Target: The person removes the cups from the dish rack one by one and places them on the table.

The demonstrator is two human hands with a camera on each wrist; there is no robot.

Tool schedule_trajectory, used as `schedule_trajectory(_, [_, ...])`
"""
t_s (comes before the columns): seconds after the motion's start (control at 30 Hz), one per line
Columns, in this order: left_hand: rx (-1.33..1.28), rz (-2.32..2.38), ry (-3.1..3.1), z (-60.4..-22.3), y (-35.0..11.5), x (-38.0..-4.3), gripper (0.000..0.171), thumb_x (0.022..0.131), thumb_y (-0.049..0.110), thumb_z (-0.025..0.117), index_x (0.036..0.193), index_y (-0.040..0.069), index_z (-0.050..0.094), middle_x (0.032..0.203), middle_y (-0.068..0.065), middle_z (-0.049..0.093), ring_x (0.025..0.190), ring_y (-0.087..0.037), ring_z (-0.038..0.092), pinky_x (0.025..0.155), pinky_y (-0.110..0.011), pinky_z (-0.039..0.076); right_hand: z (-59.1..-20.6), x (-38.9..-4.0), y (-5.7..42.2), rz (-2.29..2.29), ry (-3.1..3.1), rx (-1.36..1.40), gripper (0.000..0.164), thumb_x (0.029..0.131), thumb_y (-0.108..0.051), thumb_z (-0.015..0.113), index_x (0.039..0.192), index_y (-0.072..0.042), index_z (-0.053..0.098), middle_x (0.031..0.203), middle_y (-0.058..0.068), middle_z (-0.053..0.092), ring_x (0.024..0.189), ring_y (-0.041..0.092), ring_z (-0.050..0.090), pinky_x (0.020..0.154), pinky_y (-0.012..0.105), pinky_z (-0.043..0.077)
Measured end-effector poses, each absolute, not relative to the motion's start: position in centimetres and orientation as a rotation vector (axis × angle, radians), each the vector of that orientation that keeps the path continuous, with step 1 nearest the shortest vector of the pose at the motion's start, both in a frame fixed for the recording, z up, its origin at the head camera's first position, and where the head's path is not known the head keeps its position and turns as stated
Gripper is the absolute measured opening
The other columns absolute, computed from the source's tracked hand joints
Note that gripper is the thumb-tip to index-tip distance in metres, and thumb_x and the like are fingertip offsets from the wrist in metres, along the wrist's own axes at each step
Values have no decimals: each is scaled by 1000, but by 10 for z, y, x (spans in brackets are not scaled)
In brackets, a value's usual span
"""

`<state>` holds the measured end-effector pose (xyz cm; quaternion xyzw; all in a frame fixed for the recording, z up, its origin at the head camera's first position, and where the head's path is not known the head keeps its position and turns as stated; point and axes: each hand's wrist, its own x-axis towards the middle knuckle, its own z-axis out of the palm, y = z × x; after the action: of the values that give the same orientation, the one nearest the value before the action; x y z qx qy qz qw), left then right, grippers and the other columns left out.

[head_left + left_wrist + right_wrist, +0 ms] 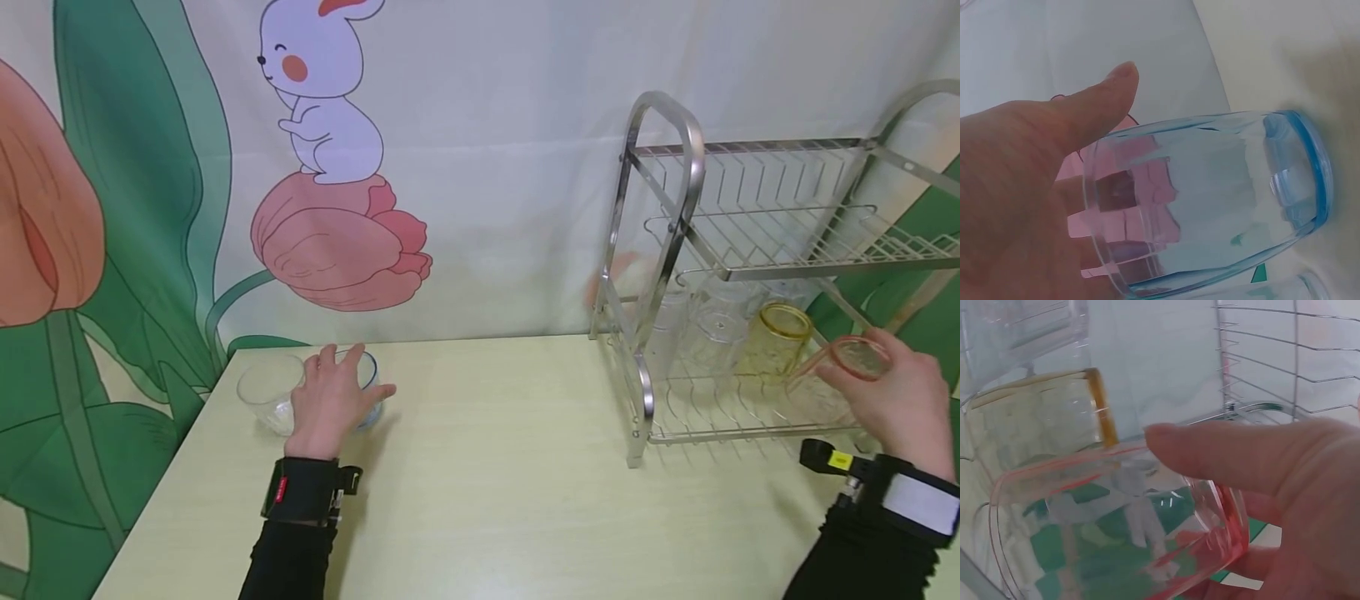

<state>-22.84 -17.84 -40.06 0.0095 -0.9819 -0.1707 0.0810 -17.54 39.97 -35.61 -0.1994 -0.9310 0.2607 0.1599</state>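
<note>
My left hand point(326, 404) is over an upright blue-tinted glass point(369, 377) on the table. In the left wrist view the thumb stretches out straight near the rim of that blue glass point(1210, 181), and the other fingers show through its far side. Just left of it stands a clear glass point(262, 387). With thumb and fingers on either side, my right hand point(907, 400) grips a pink-tinted glass point(1116, 537) near its base. This glass is upside down, mouth toward the lower tier of the metal rack point(738, 436). Beside it is an upturned yellow glass point(772, 346).
Several clear glasses point(708, 337) stand upside down on the rack's lower tier, left of the yellow one. The wire upper tier point(787, 271) hangs over them. Behind the table point(510, 467) is a printed curtain point(495, 167) with a rabbit and tulips.
</note>
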Motion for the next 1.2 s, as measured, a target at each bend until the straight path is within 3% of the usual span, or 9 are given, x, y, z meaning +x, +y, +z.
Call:
schedule_trajectory(0.4, [7, -516, -2993, -386, -177, -220, 84, 84, 49, 73, 146, 3, 40, 146, -35, 27, 131, -53, 24, 84, -74, 40, -342, -164, 394, 850, -2540, -615, 72, 100, -34, 51, 150, 7, 21, 141, 42, 29, 124, 59, 33, 88, 66, 40])
schedule_trajectory(0.57, [9, -536, -3012, -376, -178, -213, 86, 84, 50, 71, 148, 3, 37, 148, -35, 21, 134, -54, 16, 85, -77, 36, -338, -161, 394, 848, -2524, -558, 71, 99, -33, 53, 148, 9, 22, 138, 42, 33, 116, 59, 40, 78, 62, 44])
schedule_trajectory(0.73, [-4, -526, -2979, -368, -178, -208, 86, 84, 51, 72, 148, 4, 38, 148, -35, 21, 134, -53, 17, 83, -76, 37, -333, -156, 391, 970, -2505, -504, 74, 99, -35, 51, 150, 7, 16, 144, 39, 28, 123, 59, 38, 84, 51, 47])
schedule_trajectory(0.83, [1, -524, -2966, -364, -178, -206, 87, 83, 52, 72, 148, 5, 38, 148, -35, 21, 135, -53, 16, 83, -75, 38, -330, -153, 388, 1040, -2466, -472, 73, 100, -35, 50, 151, 4, 15, 144, 38, 28, 127, 57, 36, 90, 38, 45])
schedule_trajectory(0.97, [2, -522, -2962, -362, -177, -205, 88, 83, 53, 73, 148, 5, 38, 149, -34, 21, 136, -53, 15, 84, -75, 38, -334, -152, 390, 1024, -2405, -454, 67, 99, -32, 54, 149, 0, 23, 133, 33, 39, 114, 44, 48, 76, 16, 40])
schedule_trajectory(1.1, [-9, -514, -2947, -362, -177, -205, 88, 82, 53, 73, 148, 5, 39, 149, -34, 22, 136, -53, 16, 84, -75, 38, -353, -162, 411, 1011, -2383, -462, 70, 96, -37, 60, 151, -7, 27, 133, 26, 40, 112, 35, 46, 85, 21, 48])
schedule_trajectory(1.13, [-12, -509, -2943, -362, -177, -205, 88, 82, 53, 73, 148, 5, 40, 149, -34, 22, 136, -53, 16, 84, -75, 37, -358, -164, 416, 1030, -2387, -437, 74, 95, -38, 61, 152, -8, 25, 139, 29, 36, 116, 44, 41, 91, 31, 48])
schedule_trajectory(1.2, [-19, -506, -2933, -361, -177, -204, 88, 82, 52, 74, 147, 5, 40, 149, -34, 22, 137, -53, 16, 85, -76, 37, -366, -168, 426, 1030, -2400, -423, 79, 94, -42, 62, 153, -10, 23, 141, 30, 34, 120, 46, 38, 98, 48, 45])
